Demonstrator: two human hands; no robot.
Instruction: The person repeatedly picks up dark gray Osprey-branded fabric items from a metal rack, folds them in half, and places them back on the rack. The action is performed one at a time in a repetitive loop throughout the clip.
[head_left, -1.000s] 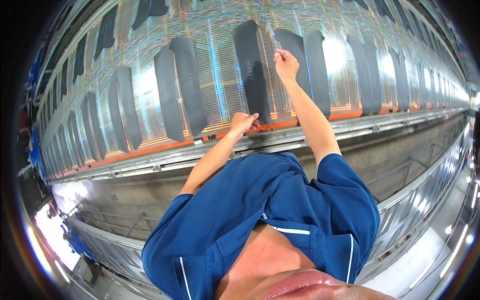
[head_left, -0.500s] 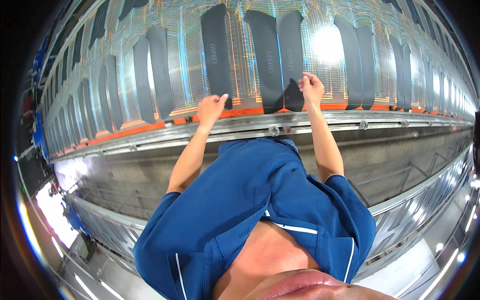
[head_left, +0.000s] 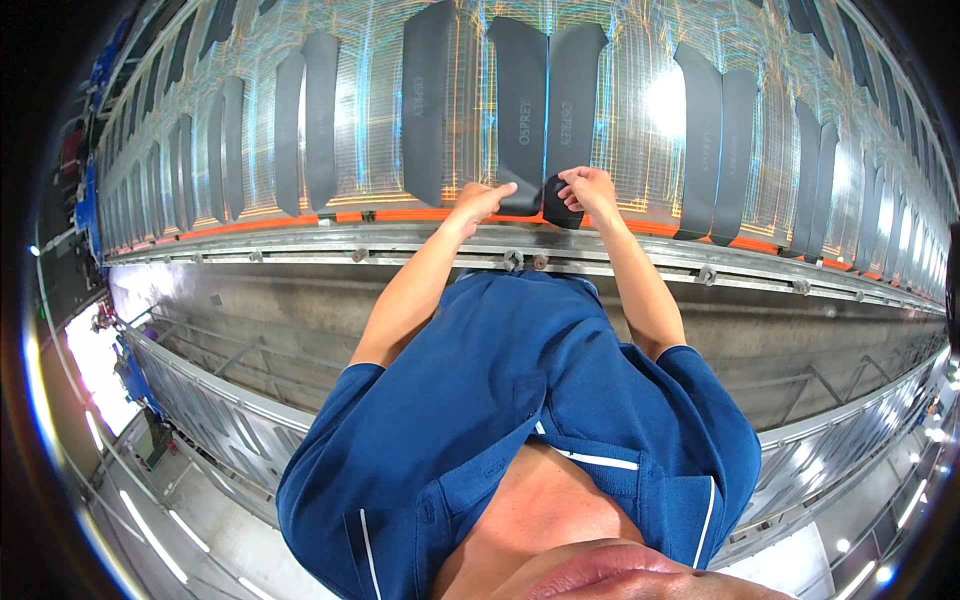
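Two long dark grey, flat, fabric-like pieces lie side by side in front of me, a left piece and a right piece, each with pale lettering. My left hand is closed on the lower left corner of the left piece, thumb on top, and that end looks slightly bent up. My right hand is over the lower end of the right piece. Its fingers are curled together above a dark shadow; what they hold, if anything, is hidden.
A shiny metal table carries many similar dark pieces in rows, crossed by coloured light lines. An orange strip and a metal rail with knobs run along its near edge. Behind me stands another metal-edged table.
My left hand has moved right, from the single piece's lower end to the left piece of the pair. My right hand has come left and down onto the right piece. The view has turned slightly.
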